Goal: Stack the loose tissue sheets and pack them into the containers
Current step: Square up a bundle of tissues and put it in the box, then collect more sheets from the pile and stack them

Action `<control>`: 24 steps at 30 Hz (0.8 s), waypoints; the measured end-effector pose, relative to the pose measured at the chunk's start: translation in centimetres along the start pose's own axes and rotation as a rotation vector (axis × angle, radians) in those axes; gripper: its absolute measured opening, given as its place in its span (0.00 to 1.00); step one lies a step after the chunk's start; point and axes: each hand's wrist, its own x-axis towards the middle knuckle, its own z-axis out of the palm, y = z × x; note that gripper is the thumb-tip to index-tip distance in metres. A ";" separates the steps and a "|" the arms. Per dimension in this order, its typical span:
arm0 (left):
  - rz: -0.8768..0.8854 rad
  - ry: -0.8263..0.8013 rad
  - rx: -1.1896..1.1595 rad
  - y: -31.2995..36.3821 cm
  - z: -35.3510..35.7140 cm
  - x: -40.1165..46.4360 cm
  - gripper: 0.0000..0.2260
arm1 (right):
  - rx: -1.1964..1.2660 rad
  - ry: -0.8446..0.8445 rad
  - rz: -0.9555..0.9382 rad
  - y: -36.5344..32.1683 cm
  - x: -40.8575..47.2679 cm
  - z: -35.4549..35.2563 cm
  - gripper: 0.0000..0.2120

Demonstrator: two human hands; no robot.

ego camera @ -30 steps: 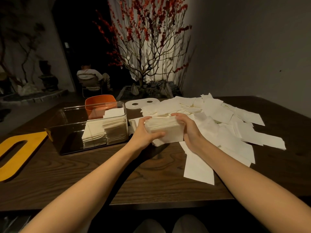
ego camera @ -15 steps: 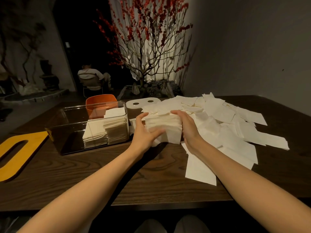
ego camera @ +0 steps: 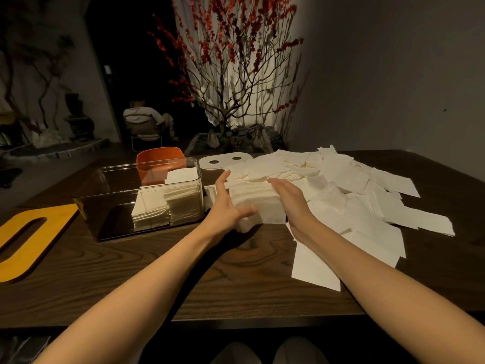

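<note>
Both hands are set against one stack of tissue sheets, which is pressed between them just above the table; the left hand is laid flat against the stack's left side with fingers straight and the thumb reaching under the near edge; the right hand is spread over the top and right side, fingers extended rather than curled. The stack's lower front is blurred, and whether it touches the wood cannot be told; the right palm's contact is hidden by the hand itself. Loose sheets are scattered just behind and to the right of the hands; part of them is covered by the right forearm. Immediately left of the left hand a clear container is seen, two piles of packed tissue standing at its right end; behind it an orange container is half hidden. A yellow lid is cut off by the left edge.
</note>
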 end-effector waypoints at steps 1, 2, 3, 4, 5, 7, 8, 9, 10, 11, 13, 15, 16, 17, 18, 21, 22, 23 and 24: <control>0.083 0.024 0.080 0.2 -0.2 -0.1 0.44 | 0.016 0.012 0.008 -0.1 0.1 -0.2 0.16; 0.176 0.058 0.180 0.3 -0.3 -0.1 0.43 | 0.030 0.016 0.014 -0.3 0.1 -0.3 0.15; 0.268 0.079 0.280 0.3 -0.5 -0.1 0.42 | 0.043 0.012 0.019 -0.4 0.1 -0.3 0.15; 0.339 0.081 0.374 0.3 -0.5 -0.1 0.40 | 0.055 0.010 0.024 -0.5 0.2 -0.4 0.14; 0.388 0.070 0.455 0.3 -0.6 -0.2 0.38 | 0.064 0.009 0.023 -0.5 0.2 -0.3 0.14; 0.455 0.032 0.591 0.3 -0.7 -0.4 0.33 | 0.040 0.030 0.010 -0.4 0.2 0.0 0.13; 0.467 0.020 0.654 0.4 -0.7 -0.5 0.29 | 0.022 0.053 0.014 -0.2 0.2 0.1 0.12; 0.456 0.012 0.708 0.4 -0.8 -0.6 0.26 | 0.009 0.076 0.017 -0.2 0.2 0.2 0.11; 0.434 0.014 0.738 0.4 -0.9 -0.7 0.24 | 0.008 0.099 0.024 -0.2 0.2 0.3 0.10; 0.417 0.035 0.743 0.4 -0.9 -0.7 0.23 | 0.012 0.112 0.036 -0.2 0.2 0.2 0.09; 0.390 0.095 0.718 0.5 -1.0 -0.7 0.25 | 0.016 0.113 0.062 -0.3 0.1 0.0 0.08; 0.370 0.103 0.720 0.6 -0.8 -0.7 0.26 | 0.036 0.080 0.081 -0.5 -0.2 -0.1 0.09; 0.360 0.085 0.735 0.6 -0.7 -0.8 0.26 | 0.066 0.059 0.086 -0.6 -0.2 -0.1 0.10; 0.354 0.069 0.745 0.6 -0.6 -0.8 0.26 | 0.074 0.041 0.083 -0.7 -0.3 -0.1 0.11; 0.354 0.066 0.744 0.6 -0.5 -0.9 0.26 | 0.061 0.029 0.077 -0.8 -0.4 0.0 0.11; 0.345 0.078 0.668 0.7 -0.4 -1.0 0.30 | 0.045 0.044 0.009 -0.5 -0.1 0.3 0.06; 0.318 0.072 0.624 0.7 -0.4 -0.9 0.32 | 0.035 0.060 0.004 -0.5 -0.1 0.2 0.05; 0.265 0.057 0.567 0.7 -0.3 -0.9 0.36 | 0.044 0.070 0.012 -0.5 0.0 0.2 0.05; 0.188 0.040 0.491 0.9 -0.3 -0.8 0.39 | 0.067 0.071 0.030 -0.6 0.1 0.1 0.06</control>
